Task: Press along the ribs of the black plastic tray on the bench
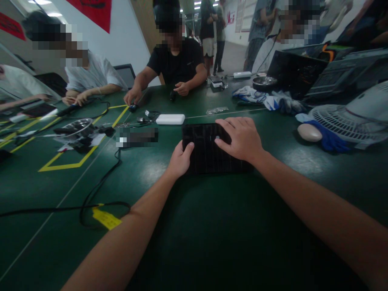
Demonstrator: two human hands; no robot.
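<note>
A black, flat rectangular case (206, 155) with faint ridges rests on or just over the green table in front of me; its exact kind is unclear. My left hand (181, 158) grips its left edge, thumb on top and the other fingers out of sight. Across the upper right part lies my right hand (242, 137), fingers curled over the far edge. Its thumb touches the surface by a small silvery spot (217, 138). The right forearm hides part of the near right corner.
Left of the case are a white power strip (170, 119), a black cable (101, 184) with a yellow tag (106, 218), and a metal bowl (74, 128). A fan (342, 123), blue glove (329, 137) and pale oval object (309, 132) stand at right. Several people sit opposite.
</note>
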